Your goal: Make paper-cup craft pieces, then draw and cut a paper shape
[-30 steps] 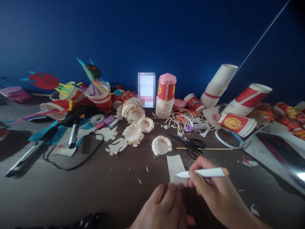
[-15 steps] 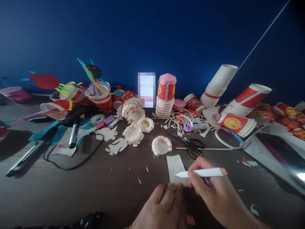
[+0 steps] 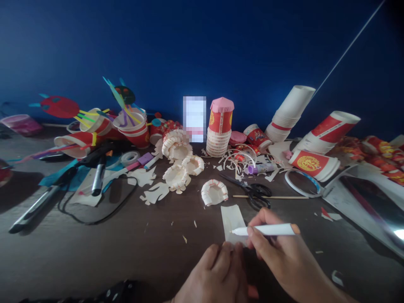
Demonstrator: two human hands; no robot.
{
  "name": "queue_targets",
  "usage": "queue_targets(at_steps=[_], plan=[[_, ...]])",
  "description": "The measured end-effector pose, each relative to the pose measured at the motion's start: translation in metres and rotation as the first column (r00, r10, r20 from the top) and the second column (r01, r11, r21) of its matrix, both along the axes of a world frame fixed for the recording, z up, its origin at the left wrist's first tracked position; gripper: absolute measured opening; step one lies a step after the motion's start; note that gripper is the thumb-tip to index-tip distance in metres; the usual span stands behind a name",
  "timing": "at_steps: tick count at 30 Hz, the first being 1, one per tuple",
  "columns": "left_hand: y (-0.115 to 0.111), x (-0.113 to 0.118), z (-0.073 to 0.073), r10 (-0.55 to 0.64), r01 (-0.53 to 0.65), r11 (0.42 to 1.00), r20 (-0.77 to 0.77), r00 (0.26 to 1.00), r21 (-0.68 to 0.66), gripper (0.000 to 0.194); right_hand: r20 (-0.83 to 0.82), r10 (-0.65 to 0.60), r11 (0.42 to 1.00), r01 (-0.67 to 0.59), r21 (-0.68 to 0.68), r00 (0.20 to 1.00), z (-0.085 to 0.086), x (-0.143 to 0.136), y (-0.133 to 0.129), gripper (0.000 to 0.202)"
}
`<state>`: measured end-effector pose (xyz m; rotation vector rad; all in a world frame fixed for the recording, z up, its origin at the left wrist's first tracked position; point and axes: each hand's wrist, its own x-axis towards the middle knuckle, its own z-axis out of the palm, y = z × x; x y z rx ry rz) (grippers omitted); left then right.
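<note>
Working in dim light, facing a deep blue wall (image 3: 158, 46) crossed at upper right by a thin pale line. Using a dark brown bench (image 3: 142, 261) with a dull sheen, sprinkled here and there with paper scraps (image 3: 185, 239).

Gripping a white pen (image 3: 274, 229) in the right hand (image 3: 280, 252), with thumb and fingers closed round the barrel. Aiming the nib left at the middle of a pale paper strip (image 3: 232, 214); cannot tell if touching. Keeping curled, close-set fingertips of the left hand (image 3: 214, 275) on the strip's near end; cannot tell if holding anything under that palm. Have the strip flat on the bench, front and centre, just nearer than a white tabbed ring (image 3: 214, 192).

To the right of that ring, see black scissors (image 3: 257, 193) lying across a thin wooden stick (image 3: 287, 197). Along the wall, see an upright stack of paper cups (image 3: 220, 122) with a pink top, just right of a bright pixelated panel (image 3: 195, 118). Farther right, find tilted white cups (image 3: 292, 109), red cups (image 3: 311, 163) on their sides, a white-and-blue ring (image 3: 302, 184) and a dark glossy device (image 3: 372, 198) catching glare. At left, find a red paper cut-out (image 3: 59, 107) above toppled cups, and nearer, a looping black cable (image 3: 94, 223).
</note>
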<state>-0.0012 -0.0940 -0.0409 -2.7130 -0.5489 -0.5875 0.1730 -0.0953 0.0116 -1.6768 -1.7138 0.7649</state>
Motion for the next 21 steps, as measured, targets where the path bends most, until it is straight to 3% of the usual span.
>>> queue_targets(at_steps=[5,11,21], plan=[[-0.0007,-0.0005,-0.0003,-0.005,0.006,1.0,-0.035,0.999,0.014,0.03,-0.011,0.023,1.0,-0.023,-0.006,1.0,-0.0013,0.0009,-0.0011,0.025],[-0.0015,0.0023,0.0037,0.021,-0.025,0.999,0.091,0.996,0.048,0.027,-0.025,0.044,0.999,-0.045,-0.031,0.999,0.0006,0.0001,-0.001,0.024],[-0.0024,-0.0011,0.0003,0.01,-0.011,0.998,0.013,1.0,0.057,0.026,-0.002,0.063,0.998,-0.063,-0.008,0.998,0.003,-0.0001,-0.0009,0.021]])
